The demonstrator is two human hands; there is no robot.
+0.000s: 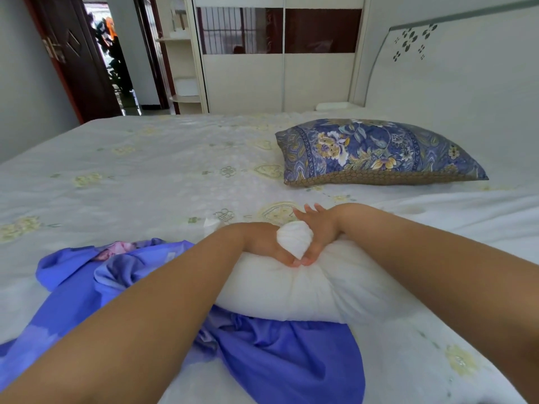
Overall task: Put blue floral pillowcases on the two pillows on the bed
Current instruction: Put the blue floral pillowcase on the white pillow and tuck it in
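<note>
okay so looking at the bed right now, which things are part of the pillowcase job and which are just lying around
Part of the job:
- bare white pillow, its end squeezed by the left hand and right hand
- blue pillowcase crumpled partly under it
- covered floral pillow near the headboard

Just there:
- wardrobe
- open door
- corner shelves

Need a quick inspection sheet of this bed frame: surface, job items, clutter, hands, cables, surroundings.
Surface: bed sheet, pale with a faint floral print, lightly wrinkled.
Job's things: white pillow bare, lying partly on the loose blue pillowcase; covered pillow in a blue floral case near the headboard.
Clutter: nothing seen.
Hands: left hand and right hand together squeeze a bunched end of the white pillow.
Cables: nothing seen.
Surroundings: wardrobe behind the bed; open door at left.
</note>
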